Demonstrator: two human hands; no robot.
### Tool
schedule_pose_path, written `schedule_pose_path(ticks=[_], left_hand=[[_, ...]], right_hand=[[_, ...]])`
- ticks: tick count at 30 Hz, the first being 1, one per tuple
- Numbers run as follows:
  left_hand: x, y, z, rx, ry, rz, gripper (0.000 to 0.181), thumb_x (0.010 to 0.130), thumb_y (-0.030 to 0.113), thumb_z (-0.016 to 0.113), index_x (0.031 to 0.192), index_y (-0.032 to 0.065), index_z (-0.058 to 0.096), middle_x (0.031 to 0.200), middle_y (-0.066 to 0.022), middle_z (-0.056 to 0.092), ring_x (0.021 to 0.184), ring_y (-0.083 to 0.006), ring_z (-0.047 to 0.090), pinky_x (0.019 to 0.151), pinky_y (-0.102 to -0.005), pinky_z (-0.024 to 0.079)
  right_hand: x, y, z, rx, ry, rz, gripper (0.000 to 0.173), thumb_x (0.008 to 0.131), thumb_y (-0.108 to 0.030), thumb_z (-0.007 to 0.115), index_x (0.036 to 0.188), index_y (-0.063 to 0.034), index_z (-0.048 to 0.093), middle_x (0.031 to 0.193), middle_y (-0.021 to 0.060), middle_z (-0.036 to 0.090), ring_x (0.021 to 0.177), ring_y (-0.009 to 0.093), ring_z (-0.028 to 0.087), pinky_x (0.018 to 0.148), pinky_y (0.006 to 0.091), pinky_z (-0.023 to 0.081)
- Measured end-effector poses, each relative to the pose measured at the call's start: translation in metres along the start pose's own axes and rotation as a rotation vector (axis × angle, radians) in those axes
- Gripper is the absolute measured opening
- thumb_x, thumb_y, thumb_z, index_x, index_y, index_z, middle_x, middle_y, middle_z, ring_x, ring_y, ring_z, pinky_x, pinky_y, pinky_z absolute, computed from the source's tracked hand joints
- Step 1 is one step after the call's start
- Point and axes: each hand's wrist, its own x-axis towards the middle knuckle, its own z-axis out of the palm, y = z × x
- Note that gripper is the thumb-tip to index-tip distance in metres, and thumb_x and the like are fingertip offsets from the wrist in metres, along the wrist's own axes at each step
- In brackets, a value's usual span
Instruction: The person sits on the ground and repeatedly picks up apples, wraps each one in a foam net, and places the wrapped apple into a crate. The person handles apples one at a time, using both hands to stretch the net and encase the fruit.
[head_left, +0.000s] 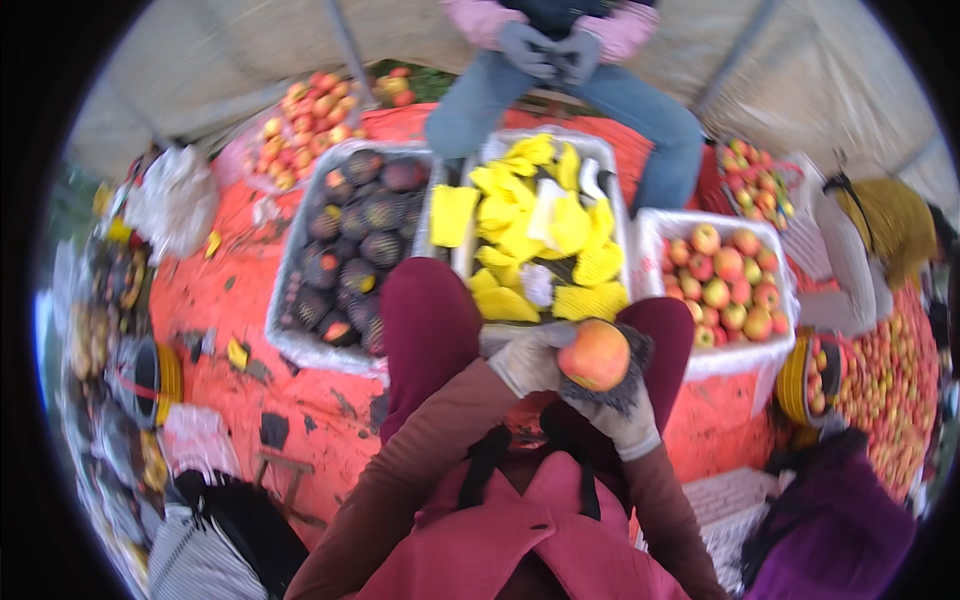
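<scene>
An apple (594, 355), red and yellow, is between my gloved hands above my lap. My left hand (531, 358) grips its left side. My right hand (619, 416) lies under it with a dark foam net (637, 352) partly around the fruit. In front of my knees a box holds yellow foam nets (525, 225), with some white and dark ones among them. To its left stands a white foam box (279, 300) of apples in dark nets (364, 225). Bare apples (720, 281) fill a lined box (784, 330) on the right.
A co-worker (559, 52) in gloves sits opposite, knees beside the middle box. Loose apples (307, 124) lie behind the left box, and a large heap (892, 382) lies far right. Yellow-banded buckets (169, 382) stand at both sides on the red ground sheet (217, 300).
</scene>
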Motion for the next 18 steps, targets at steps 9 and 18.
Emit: schedule_pose_path(ticks=[9,18], left_hand=[[0.006,0.005,0.016,0.687,0.051,0.165,0.073,0.063,0.024,0.075,0.125,0.0008,0.047,0.120,-0.0106,0.053,0.109,-0.0207,0.052,0.096,-0.0328,0.040],[-0.002,0.047,0.026,1.979,0.688,0.872,0.060,0.059,0.020,0.077,0.113,0.0119,0.053,0.113,-0.0180,0.046,0.104,-0.0367,0.050,0.092,-0.0397,0.043]], right_hand=[[0.018,0.015,-0.031,0.766,0.354,0.079,0.033,0.077,-0.016,0.065,0.105,-0.0027,0.055,0.102,0.0073,0.061,0.091,0.020,0.059,0.085,0.0322,0.048],[0.078,-0.024,0.010,-0.105,0.365,-0.397,0.030,0.069,-0.001,0.071,0.091,-0.0105,0.053,0.072,0.0047,0.052,0.055,0.013,0.049,0.046,0.0242,0.040]])
